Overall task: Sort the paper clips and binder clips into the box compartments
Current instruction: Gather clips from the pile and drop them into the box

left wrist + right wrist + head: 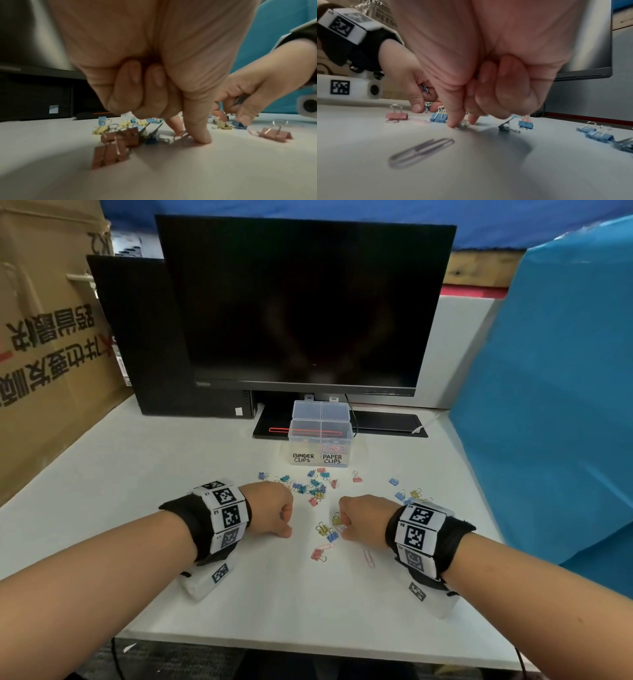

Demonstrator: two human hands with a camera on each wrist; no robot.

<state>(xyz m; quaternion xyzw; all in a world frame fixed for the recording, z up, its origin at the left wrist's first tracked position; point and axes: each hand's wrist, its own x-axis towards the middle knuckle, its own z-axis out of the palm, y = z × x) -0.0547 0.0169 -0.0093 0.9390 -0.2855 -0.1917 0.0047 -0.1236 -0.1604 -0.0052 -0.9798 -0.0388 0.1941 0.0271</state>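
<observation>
Dark monitor (pixel 305 302) — cardboard box (pixel 44 337) left.

Your head camera looks forward and down from above the table (pixel 137 474), taking in both forearms, the scattered clips (pixel 310 486), the box (pixel 320 433) and the monitor (pixel 305 302) at the far side. Your left wrist camera sits low, just over the table, facing right past your left hand (pixel 154 67); your right hand (pixel 254 92) shows beyond. The right wrist camera mirrors it, facing left. All three share the clips between your hands.
</observation>
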